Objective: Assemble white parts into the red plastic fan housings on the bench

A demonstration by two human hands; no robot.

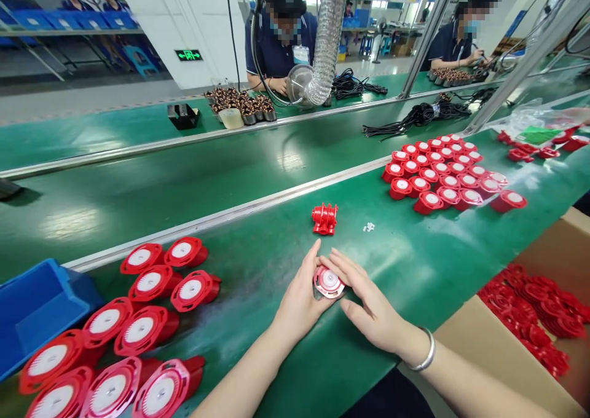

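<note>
A small round red plastic housing with a white ribbed disc (329, 280) is between my hands above the green bench. My left hand (299, 292) is closed around its left side, with the palm under its lower edge. My right hand (371, 307) curves around the upper right side, its fingers against the rim and its thumb close to the lower right edge. The underside of the housing is hidden. Just beyond my fingers stands a small cluster of red plastic parts (325, 219). Several tiny whitish pieces (369, 227) lie to its right.
Red housings with white discs stand in groups at left (138, 332) and right (442, 175). A blue bin (41, 313) is at far left. Red parts fill a cardboard box (483, 344) at lower right. Across the conveyor (221, 178), a co-worker (281, 43) sits behind copper-wound parts (242, 104).
</note>
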